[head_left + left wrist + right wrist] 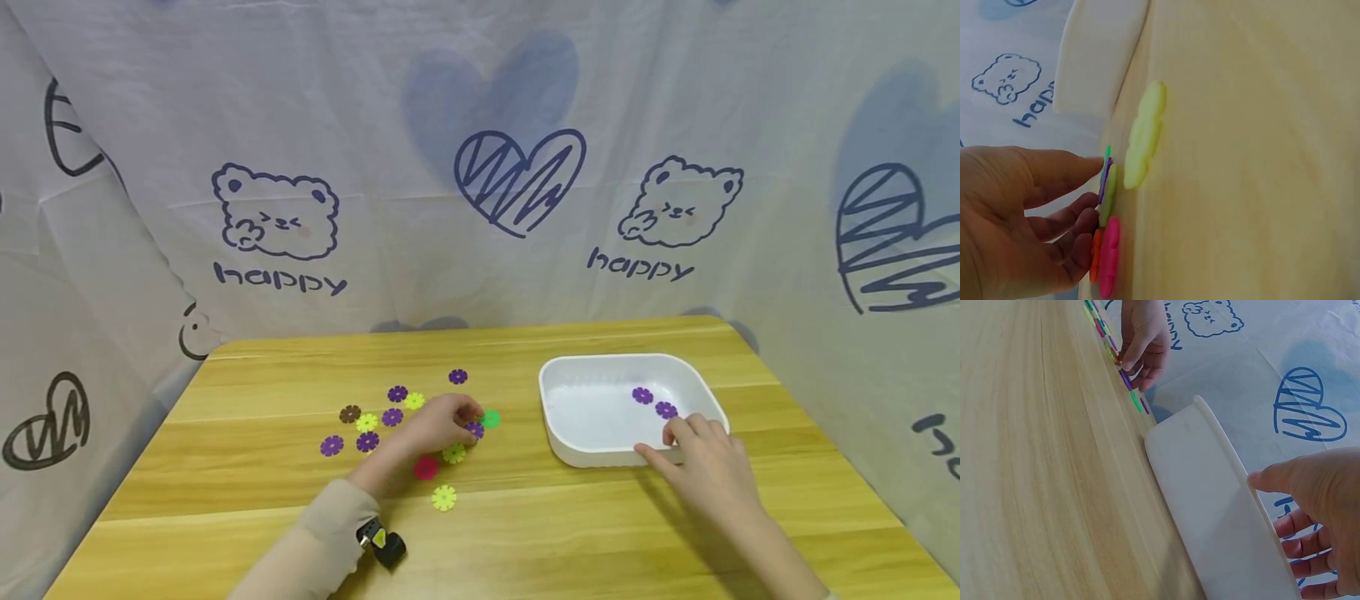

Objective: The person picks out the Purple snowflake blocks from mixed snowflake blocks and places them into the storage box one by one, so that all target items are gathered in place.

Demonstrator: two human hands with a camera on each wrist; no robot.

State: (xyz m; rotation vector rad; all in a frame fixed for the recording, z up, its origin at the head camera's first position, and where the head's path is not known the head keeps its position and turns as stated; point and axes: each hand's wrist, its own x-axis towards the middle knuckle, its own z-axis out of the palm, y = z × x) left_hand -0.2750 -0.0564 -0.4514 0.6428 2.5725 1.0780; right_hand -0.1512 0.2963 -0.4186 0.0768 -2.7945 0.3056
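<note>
My left hand (442, 421) is at the right side of a loose group of notched plastic discs on the table. Its thumb and fingertips pinch a purple notched disc (1105, 181) by the edges. A green disc (491, 418) lies beside that hand, and a yellow-green disc (453, 453) is just below it. An orange disc (1095, 256) shows under the fingers in the left wrist view. My right hand (708, 467) holds the near rim of a white tray (558, 433), thumb on the rim and fingers over the inside. Two purple discs (642, 396) lie in the tray.
More discs lie left of and below the left hand: purple discs (332, 446), a brown disc (350, 414), yellow discs (444, 498) and a pink disc (426, 468). A black wrist camera (386, 546) sits on the left sleeve. A printed cloth (397, 208) hangs behind the wooden table (525, 533).
</note>
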